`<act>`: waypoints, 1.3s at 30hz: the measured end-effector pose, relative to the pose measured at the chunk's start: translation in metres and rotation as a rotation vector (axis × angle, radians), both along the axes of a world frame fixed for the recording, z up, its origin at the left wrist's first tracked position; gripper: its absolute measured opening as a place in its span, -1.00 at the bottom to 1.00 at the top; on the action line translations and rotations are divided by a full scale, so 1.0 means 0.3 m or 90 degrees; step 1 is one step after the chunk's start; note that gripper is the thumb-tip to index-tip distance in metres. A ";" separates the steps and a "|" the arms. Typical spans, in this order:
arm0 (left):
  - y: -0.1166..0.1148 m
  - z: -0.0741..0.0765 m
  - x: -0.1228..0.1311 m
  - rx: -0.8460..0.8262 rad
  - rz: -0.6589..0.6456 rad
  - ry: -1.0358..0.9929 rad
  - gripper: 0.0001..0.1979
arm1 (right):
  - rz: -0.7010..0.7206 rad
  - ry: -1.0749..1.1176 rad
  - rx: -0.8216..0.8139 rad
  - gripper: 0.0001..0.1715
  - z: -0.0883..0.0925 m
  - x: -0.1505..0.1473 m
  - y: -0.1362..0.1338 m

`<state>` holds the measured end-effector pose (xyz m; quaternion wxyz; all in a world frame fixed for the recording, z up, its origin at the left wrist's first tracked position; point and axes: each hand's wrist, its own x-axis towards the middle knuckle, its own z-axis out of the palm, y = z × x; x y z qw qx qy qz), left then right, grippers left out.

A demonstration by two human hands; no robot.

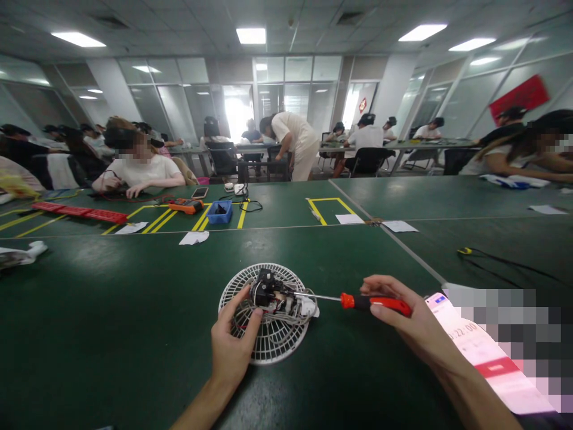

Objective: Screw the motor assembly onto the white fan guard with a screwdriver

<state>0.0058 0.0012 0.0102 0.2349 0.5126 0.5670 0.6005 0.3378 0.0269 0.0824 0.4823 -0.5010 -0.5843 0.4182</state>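
Left hand (235, 346) steadying a motor assembly (282, 300); right hand (414, 322) holding a screwdriver (347, 300).
The motor assembly is lying on a round white grille (278, 347), itself resting on the green tabletop (134, 334) before the wearer. The left thumb and fingers are pinching its black housing (265, 289) narrowly; the right fingers are curling round the red-and-black handle, the shaft pointing leftward to the assembly. Whether the tip is seating in a screw cannot be told. Sound technique would be aligning the shaft with the fastener, pressing before turning, and keeping the pale cables (293, 321) clear. Present at the work: one assembly, one grille, one screwdriver. Lying farther off: one blue bin (219, 212), one orange multimeter (186, 206).
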 end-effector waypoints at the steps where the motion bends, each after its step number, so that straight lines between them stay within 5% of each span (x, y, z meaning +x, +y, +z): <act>1: -0.001 -0.001 0.000 -0.001 0.000 -0.002 -0.50 | -0.008 -0.007 -0.027 -0.48 0.001 -0.004 -0.001; 5: -0.002 -0.005 0.000 -0.005 -0.006 -0.015 -0.48 | -0.023 -0.033 -0.126 -0.40 -0.002 -0.012 -0.002; 12: 0.000 -0.008 0.002 -0.001 -0.007 -0.015 -0.48 | -0.010 0.018 -0.031 -0.55 -0.021 0.003 0.006; 21: -0.005 -0.002 -0.001 -0.009 -0.012 -0.009 -0.49 | 0.003 0.120 -0.006 -0.52 -0.015 -0.003 0.006; 30: -0.002 0.005 0.001 -0.002 0.001 -0.002 -0.47 | -0.014 0.028 -0.232 -0.36 0.020 -0.034 0.000; 39: -0.002 -0.006 -0.006 0.001 -0.007 -0.002 -0.47 | -0.006 0.076 -0.140 -0.37 0.016 -0.018 -0.003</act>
